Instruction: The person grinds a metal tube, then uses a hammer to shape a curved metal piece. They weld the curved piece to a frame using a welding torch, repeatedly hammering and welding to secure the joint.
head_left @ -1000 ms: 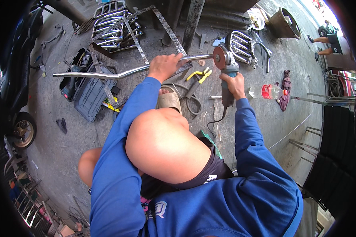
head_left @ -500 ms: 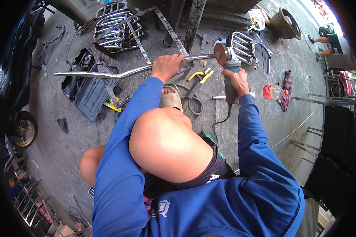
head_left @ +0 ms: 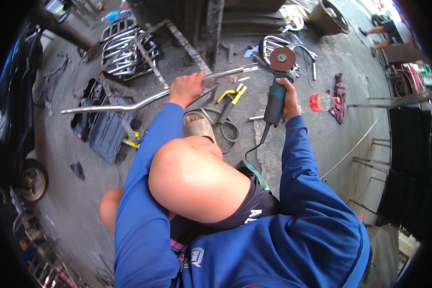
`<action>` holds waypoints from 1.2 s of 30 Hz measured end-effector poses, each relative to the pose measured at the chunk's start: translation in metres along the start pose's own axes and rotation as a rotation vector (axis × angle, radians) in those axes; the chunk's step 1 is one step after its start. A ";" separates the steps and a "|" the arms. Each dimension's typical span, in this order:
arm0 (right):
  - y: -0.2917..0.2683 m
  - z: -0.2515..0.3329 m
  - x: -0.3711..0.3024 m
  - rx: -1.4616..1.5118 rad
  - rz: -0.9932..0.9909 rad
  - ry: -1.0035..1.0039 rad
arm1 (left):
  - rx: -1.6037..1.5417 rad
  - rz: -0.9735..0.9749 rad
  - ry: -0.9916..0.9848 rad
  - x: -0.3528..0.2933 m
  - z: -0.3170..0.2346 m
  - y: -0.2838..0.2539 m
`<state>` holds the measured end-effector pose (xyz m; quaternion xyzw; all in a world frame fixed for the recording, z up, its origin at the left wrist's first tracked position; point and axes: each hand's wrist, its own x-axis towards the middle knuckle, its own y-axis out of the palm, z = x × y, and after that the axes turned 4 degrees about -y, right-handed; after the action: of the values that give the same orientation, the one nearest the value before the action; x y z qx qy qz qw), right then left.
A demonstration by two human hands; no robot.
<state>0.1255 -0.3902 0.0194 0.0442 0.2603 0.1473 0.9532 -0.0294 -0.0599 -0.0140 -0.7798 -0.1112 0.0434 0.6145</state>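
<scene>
My left hand (head_left: 187, 90) is closed around a bent, shiny metal tube (head_left: 144, 102), pressing it down over a worn metal frame (head_left: 185, 45). The tube runs from the left, over the toolbox, to a right end beyond my hand. My right hand (head_left: 288, 98) grips a dark teal angle grinder (head_left: 274, 105), held upright at the right with its cord trailing down. Its reddish-brown disc (head_left: 282, 58) faces up and stands apart from the tube's end. A welding electrode holder (head_left: 231, 103) with yellow jaws lies on the ground between my hands.
An open tool case (head_left: 108, 127) lies at left, below stacked chrome racks (head_left: 125, 50). More bent tubes (head_left: 273, 45) lie behind the grinder. A red-labelled bottle (head_left: 321, 102) and a dark cloth (head_left: 339, 98) lie at right, a bucket (head_left: 329, 18) far right. Another person's legs (head_left: 381, 36) show beyond.
The grinder has come away from the tube's right end, and its disc has turned to face up. My left hand keeps its hold on the tube. The view has shifted slightly.
</scene>
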 end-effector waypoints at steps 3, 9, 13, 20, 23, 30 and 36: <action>-0.031 -0.007 -0.010 0.267 0.057 0.051 | -0.018 0.121 -0.024 0.005 0.001 -0.015; -0.075 -0.068 -0.042 0.682 0.055 0.083 | 0.035 0.284 -0.143 0.016 0.018 -0.045; -0.088 -0.094 -0.050 0.619 0.002 0.106 | 0.040 0.087 -0.248 0.009 0.046 -0.092; -0.084 -0.094 -0.044 0.564 0.108 0.102 | 0.169 -0.216 -0.180 -0.049 0.086 -0.234; -0.078 -0.095 -0.039 0.586 0.119 0.109 | 0.215 -0.312 -0.309 -0.083 0.104 -0.287; -0.083 -0.106 -0.035 0.471 0.114 0.085 | 0.317 -0.244 -0.740 -0.198 0.174 -0.297; -0.074 -0.106 -0.031 0.171 0.008 0.019 | 0.108 -0.276 -1.023 -0.293 0.243 -0.234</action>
<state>0.0653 -0.4688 -0.0685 0.1249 0.2809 0.1288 0.9428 -0.3914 0.1556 0.1336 -0.6046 -0.4958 0.3423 0.5210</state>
